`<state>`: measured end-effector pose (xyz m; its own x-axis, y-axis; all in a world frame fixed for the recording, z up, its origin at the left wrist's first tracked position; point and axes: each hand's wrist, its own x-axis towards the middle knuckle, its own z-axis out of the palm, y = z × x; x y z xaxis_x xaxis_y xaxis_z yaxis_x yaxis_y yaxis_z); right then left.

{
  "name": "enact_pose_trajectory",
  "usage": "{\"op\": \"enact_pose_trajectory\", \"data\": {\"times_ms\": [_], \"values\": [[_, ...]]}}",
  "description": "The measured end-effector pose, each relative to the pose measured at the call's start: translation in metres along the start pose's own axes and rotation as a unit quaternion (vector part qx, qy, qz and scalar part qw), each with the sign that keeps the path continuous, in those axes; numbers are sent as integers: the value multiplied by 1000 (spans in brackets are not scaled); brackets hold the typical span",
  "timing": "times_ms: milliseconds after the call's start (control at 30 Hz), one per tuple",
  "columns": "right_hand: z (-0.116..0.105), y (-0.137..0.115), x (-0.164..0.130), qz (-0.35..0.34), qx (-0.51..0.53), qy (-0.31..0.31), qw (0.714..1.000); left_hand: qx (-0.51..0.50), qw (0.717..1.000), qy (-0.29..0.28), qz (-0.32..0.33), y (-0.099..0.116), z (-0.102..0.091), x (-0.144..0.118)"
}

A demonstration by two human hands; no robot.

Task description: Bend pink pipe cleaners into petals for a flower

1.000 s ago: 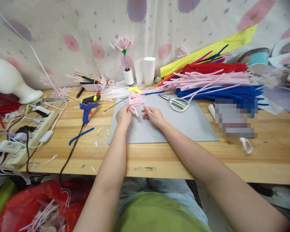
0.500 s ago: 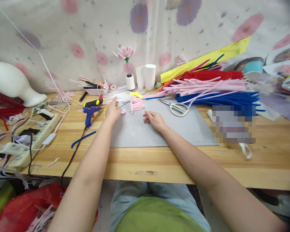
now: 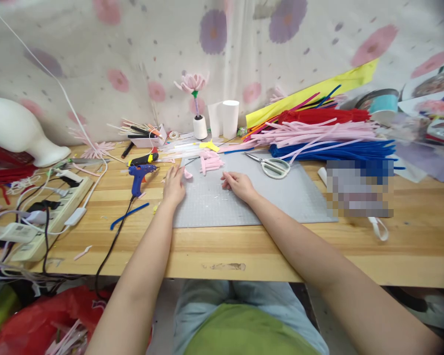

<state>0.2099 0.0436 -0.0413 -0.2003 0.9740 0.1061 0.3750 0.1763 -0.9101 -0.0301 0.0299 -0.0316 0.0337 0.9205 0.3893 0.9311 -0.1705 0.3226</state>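
The print on the white adapter (image 3: pixel 21 232) plugged into the power strip (image 3: pixel 54 217) is too small to read, and the item on the right of the bench (image 3: pixel 281 259) is masked by a mosaic.

A second ago the left hand (image 3: pixel 174 183) pinched a small pink petal near the right hand; now the petal (image 3: pixel 187 174) lies on the gray mat (image 3: pixel 288 204), just beside the left hand's fingers. That hand has shifted left, to the mat's edge, where its loosely bent fingers cross a thin dark stick (image 3: pixel 193 159); I cannot tell whether they grip it. The right hand (image 3: pixel 239 185) has stayed over the mat, fingers curled; whether anything is inside cannot be seen. The hands are well apart.

Between and beyond them lies a pink bundle (image 3: pixel 212 163), much as before. The scissors (image 3: pixel 276 168) and blue glue gun (image 3: pixel 138 177) also remain in place.
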Motion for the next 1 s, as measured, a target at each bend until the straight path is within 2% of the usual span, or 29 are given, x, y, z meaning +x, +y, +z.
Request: {"op": "enact_pose_trajectory", "data": {"times_ms": [67,133,267,467,567,767,867,1000], "values": [[0,0,0,-3,-6,0,1000,-1,999,-40,17,-2,5,6],[0,-1,0,-4,-10,-1,1000,6,999,-45,1,-1,8,7],[0,-1,1,-6,-18,-5,1000,38,998,6,-54,9,7,-1],[0,2,1,-14,-39,-1,999,45,997,53,-26,32,-1,-10],[0,3,0,-16,-46,4,999,20,996,71,-50,37,-3,-14],[1,3,0,-14,-43,11,999,-1,996,-51,-68,39,0,-21],[5,0,1,25,10,23,999,5,997,-46,-57,45,1,-20],[15,-16,7,85,52,12,995,28,999,0,-23,53,2,-20]]}}
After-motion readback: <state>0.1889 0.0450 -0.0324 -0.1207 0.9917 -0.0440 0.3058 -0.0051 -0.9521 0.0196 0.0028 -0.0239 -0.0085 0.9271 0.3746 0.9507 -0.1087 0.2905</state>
